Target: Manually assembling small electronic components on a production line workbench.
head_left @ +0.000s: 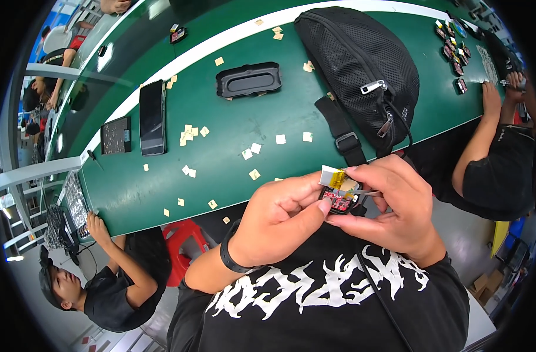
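Close to my chest, my left hand (282,214) and my right hand (394,205) both grip a small electronic module (340,199) with a red circuit board in a black shell. A small silver battery pack with yellow tape (332,176) sticks up from the top of the module. My left thumb presses on the board's lower edge. My right fingers curl over the module's right side and pinch a thin metal tool (371,193) against it. I wear a black band on my left wrist.
A green workbench (233,146) runs ahead, strewn with several small tan paper squares (189,134). On it lie a black mesh waist bag (356,70), a black oval tray (248,80), a dark phone (152,117) and a small parts tray (115,135). Other people work at left (112,281) and right (497,146).
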Tool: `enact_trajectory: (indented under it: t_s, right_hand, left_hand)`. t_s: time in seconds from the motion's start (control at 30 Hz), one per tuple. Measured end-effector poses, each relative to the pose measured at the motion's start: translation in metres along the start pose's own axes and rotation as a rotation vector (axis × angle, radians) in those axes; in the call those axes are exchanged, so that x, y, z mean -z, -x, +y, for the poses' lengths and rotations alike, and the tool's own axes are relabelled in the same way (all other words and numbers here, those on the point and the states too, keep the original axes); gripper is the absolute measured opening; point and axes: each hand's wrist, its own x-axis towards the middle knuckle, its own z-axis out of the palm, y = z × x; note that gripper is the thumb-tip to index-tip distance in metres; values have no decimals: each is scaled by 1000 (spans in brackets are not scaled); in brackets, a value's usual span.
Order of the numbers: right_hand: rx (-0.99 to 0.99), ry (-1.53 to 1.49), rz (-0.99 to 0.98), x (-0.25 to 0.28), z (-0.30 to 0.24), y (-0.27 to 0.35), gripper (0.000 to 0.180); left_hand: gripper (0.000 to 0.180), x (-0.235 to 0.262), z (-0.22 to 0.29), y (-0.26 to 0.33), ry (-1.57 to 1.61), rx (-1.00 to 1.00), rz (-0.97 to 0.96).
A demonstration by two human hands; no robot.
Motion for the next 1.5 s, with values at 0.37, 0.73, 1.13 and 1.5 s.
enact_trajectory:
  t_s: [0.37, 0.73, 1.13, 1.5]
  right_hand:
    - [-109, -56, 90, 30, 27, 29, 55]
    - [-720, 343, 938, 124, 178, 78, 36]
    - [-790, 433, 1032, 160, 221, 74, 61]
    - [-590, 283, 960, 137, 222, 76, 24]
  left_hand:
    - [46, -22, 0, -37, -51, 118, -60]
    - [37, 5, -21, -20, -258, 37, 312]
    - [33, 28, -4, 14, -323, -40, 721]
    - [27, 71, 50, 5, -778, -261, 740]
